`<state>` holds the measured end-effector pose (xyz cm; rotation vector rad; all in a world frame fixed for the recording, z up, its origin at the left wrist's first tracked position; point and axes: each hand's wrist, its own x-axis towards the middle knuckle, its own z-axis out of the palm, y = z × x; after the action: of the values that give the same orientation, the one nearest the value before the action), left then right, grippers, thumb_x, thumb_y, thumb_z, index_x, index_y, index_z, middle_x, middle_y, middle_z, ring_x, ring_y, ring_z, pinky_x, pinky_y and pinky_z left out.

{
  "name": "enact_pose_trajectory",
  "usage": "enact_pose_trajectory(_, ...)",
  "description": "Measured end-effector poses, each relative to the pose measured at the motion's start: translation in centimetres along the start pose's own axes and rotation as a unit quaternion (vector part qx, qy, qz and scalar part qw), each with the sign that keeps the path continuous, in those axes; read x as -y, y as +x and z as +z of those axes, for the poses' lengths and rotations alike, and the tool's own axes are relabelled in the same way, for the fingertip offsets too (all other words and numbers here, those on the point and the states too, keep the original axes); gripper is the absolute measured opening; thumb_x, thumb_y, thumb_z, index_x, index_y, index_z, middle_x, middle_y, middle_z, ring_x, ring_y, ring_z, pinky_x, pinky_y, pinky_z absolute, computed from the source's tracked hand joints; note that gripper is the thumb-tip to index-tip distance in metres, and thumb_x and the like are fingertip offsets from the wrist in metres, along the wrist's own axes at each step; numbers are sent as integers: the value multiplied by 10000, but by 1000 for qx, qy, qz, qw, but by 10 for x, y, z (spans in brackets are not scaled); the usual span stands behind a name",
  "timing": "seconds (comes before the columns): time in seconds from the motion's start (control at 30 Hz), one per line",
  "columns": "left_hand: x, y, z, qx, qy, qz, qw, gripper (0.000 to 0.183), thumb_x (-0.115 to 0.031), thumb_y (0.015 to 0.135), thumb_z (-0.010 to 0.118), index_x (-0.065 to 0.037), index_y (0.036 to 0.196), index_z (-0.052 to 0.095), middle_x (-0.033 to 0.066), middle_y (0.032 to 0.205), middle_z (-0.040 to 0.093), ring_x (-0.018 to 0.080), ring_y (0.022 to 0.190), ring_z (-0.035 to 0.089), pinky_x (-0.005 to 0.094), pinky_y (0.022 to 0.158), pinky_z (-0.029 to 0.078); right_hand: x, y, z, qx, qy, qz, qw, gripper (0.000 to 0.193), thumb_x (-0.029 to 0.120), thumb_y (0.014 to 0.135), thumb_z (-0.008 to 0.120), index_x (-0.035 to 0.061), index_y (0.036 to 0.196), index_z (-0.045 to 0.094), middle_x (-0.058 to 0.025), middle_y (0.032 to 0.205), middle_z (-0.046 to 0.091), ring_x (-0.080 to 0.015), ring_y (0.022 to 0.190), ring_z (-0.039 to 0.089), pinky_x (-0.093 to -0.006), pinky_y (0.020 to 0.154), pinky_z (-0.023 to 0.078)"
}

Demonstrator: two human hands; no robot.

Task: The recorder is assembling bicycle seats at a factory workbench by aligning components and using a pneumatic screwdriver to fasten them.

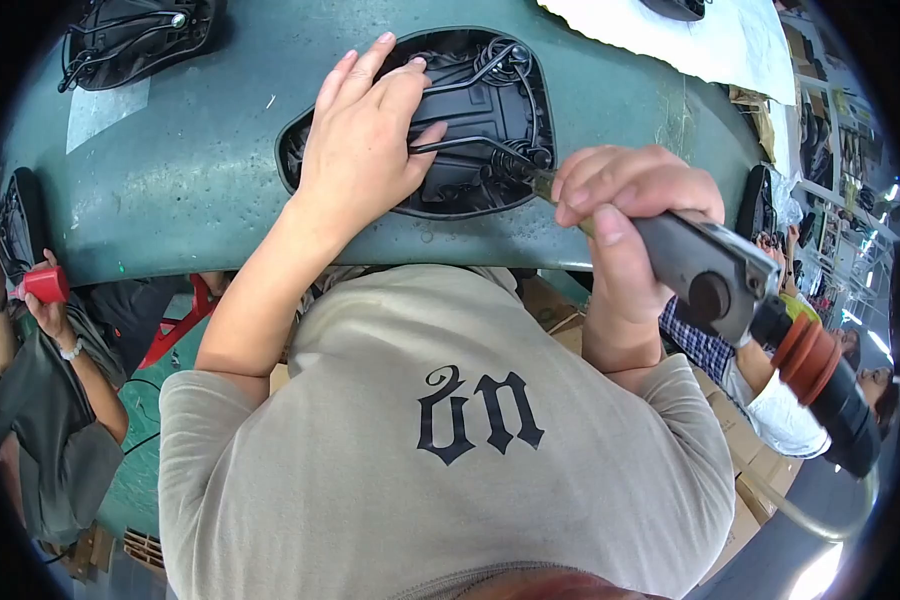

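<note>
1. The black seat (482,102) lies upside down on the green worktop (205,190), just in front of the person. Its hollow side is up, the narrow end to the left and the wide end to the right.
2. Inside the seat, two bent black rods run from left to right: the far rod (465,84) and the near rod (465,142). At the right they meet dark coiled springs.
3. Of the two hands, the left hand (365,145) is mostly open, laid over the narrow part of the seat. Its fingers reach to the far side, and its thumb stands apart, at the near rod.
4. The right hand (645,205) is closed around a grey tool (685,262), thumb on the near side. The front of the tool points left, to the near right corner of the seat; maybe it touches the spring there, but the meeting place is too small to be sure.
5. The back of the tool goes toward the right and near side, with an orange sleeve (808,360) around its black end.
6. Another seat (140,45) lies at the far left of the worktop, partly over a pale sheet (108,120).
7. A white cover (720,45) lies at the far right.
8. At the left, a co-worker (60,450) holds a red bottle (47,285).
</note>
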<state>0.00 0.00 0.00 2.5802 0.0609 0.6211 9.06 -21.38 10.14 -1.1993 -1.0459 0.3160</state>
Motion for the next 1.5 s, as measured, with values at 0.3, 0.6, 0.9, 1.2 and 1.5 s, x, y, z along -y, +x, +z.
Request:
enact_pose_trajectory(0.3,5,-4,-4,-17,22,13,1000,399,-77,844,733,-28,1226,628,121,1292,697,346,1419,517,531,1203,358,45,0,-25,-24,9,-77,997,395,33,948,580,17,1333,491,-228,1134,598,-234,723,655,-453,700,576)
enact_pose_trajectory(0.6,35,-10,-41,94,-57,95,989,305,106,814,619,-14,1095,617,85,1346,690,333,1446,505,520,1231,360,32,22,-34,5,84,-77,993,431,92,921,517,-9,1337,567,-223,1130,592,-242,761,653,-476,737,536)
enact_pose_trajectory(0.9,36,-12,-38,89,-67,73,991,490,116,733,608,-29,1197,667,93,1289,703,307,1448,501,520,1219,375,-11,58,-30,-11,150,-34,988,380,-35,923,512,-8,1301,536,-243,1088,622,-274,711,652,-481,698,555)
enact_pose_trajectory(1.2,42,-17,-34,65,-65,70,993,575,100,672,637,-38,1229,680,126,1253,704,303,1434,516,502,1231,368,-47,70,-17,-1,131,10,991,156,-51,898,544,-32,1052,554,-223,873,655,-284,669,650,-477,668,565)
enact_pose_trajectory(1.5,41,-22,-38,47,-80,72,993,504,75,707,637,-39,1194,697,111,1212,721,293,1439,515,524,1226,364,-15,65,-24,-8,105,-19,994,399,49,895,556,-58,1279,533,-299,1123,627,-277,723,652,-489,724,545)
